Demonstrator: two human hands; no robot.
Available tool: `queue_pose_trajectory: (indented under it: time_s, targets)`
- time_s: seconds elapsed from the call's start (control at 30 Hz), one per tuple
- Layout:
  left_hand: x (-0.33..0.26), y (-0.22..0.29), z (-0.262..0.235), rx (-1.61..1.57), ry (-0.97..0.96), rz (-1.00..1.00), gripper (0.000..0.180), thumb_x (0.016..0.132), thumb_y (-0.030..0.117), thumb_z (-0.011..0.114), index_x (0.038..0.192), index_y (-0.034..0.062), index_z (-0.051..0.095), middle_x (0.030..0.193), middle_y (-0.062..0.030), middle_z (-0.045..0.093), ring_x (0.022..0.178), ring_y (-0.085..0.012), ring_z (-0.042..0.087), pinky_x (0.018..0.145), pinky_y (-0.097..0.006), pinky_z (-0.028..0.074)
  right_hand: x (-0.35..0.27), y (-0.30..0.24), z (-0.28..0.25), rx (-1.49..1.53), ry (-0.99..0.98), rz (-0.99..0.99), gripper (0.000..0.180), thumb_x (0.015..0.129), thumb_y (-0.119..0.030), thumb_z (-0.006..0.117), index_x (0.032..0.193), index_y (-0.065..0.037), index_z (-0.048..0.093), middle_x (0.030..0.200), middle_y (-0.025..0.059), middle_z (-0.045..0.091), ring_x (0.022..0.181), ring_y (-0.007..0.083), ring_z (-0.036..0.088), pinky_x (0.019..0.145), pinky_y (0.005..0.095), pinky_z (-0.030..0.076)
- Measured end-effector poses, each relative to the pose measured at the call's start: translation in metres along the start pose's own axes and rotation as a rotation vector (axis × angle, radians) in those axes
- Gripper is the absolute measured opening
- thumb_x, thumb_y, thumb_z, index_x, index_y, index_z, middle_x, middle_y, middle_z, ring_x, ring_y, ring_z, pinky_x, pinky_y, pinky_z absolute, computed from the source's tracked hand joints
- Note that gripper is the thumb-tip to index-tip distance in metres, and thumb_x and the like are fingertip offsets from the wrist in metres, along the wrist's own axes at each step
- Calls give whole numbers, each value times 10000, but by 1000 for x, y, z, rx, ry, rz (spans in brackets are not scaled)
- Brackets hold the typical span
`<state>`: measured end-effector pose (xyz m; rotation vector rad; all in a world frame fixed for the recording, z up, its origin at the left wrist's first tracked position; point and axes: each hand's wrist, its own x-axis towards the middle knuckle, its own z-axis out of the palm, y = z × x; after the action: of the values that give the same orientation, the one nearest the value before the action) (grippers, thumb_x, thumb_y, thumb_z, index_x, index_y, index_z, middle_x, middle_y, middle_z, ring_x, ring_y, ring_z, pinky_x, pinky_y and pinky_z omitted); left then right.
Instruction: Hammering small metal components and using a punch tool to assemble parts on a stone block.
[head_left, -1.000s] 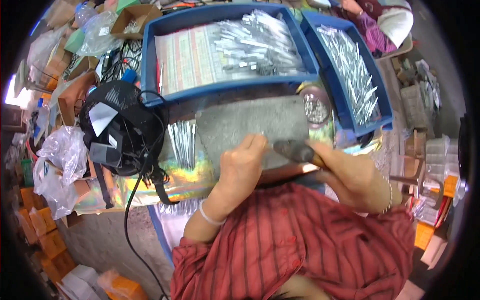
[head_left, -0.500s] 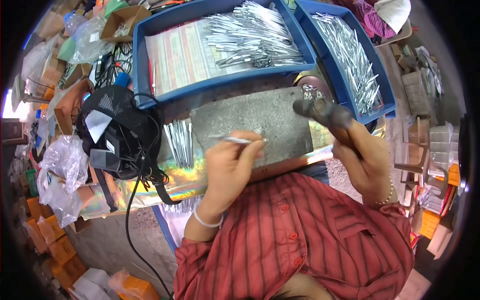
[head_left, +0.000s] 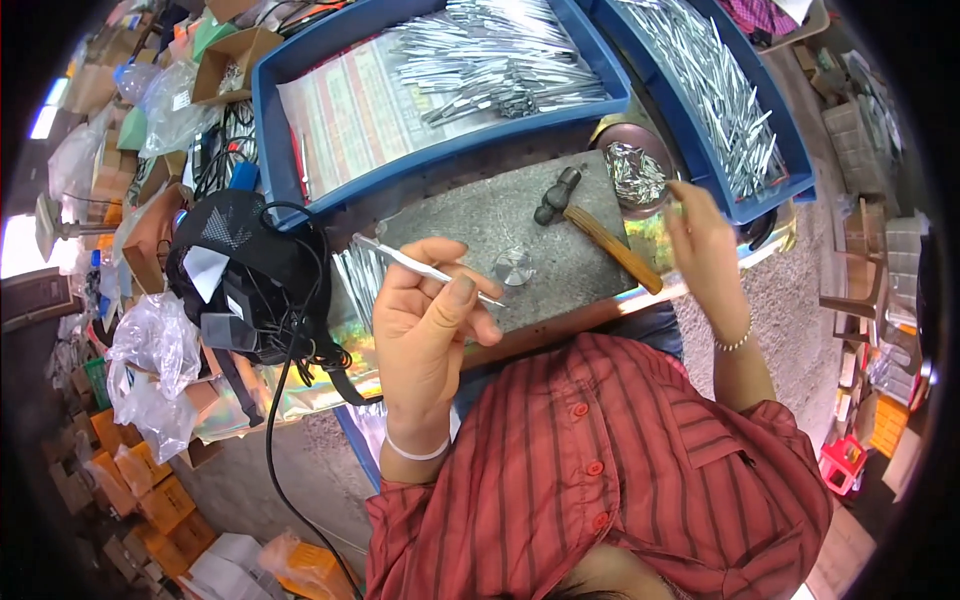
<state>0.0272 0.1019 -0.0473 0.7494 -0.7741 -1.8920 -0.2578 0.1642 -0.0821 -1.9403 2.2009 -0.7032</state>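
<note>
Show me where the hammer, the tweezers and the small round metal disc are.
hammer [head_left: 600, 240]: head view, wooden handle.
tweezers [head_left: 415, 262]: head view, middle of the blades.
small round metal disc [head_left: 514, 266]: head view, flat top face.

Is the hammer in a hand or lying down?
Lying down: the hammer rests flat on the grey slab, with the right hand beside its handle, not gripping.

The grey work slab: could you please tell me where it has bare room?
The grey work slab is bare left of the hammer, above the tweezers and small metal disc. Its right end is crowded by the hammer, the foil-filled bowl and the right hand.
</note>
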Motion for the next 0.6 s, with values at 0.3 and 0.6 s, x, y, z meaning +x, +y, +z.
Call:
queue_pose_trajectory:
  time_s: [0.3, 0.6]
  targets:
    - [9, -11, 11, 122, 24, -90, 275, 905, 122, 526, 1138, 4, 442, 779, -151, 624, 525, -124, 571, 493, -195, 466, -4, 59, 32, -303, 35, 261, 348, 794, -32, 506, 1134, 10, 443, 911, 248, 555, 842, 411, 550, 702, 473, 442]
    - [1, -11, 15, 442, -23, -116, 293, 908, 89, 512, 1179, -5, 452, 803, -97, 626, 665, -89, 580, 612, -190, 459, -19, 9, -23, 122, 55, 271, 178, 801, -4, 528, 964, 63, 551, 784, 129, 542, 611, 136, 495, 570, 246, 408]
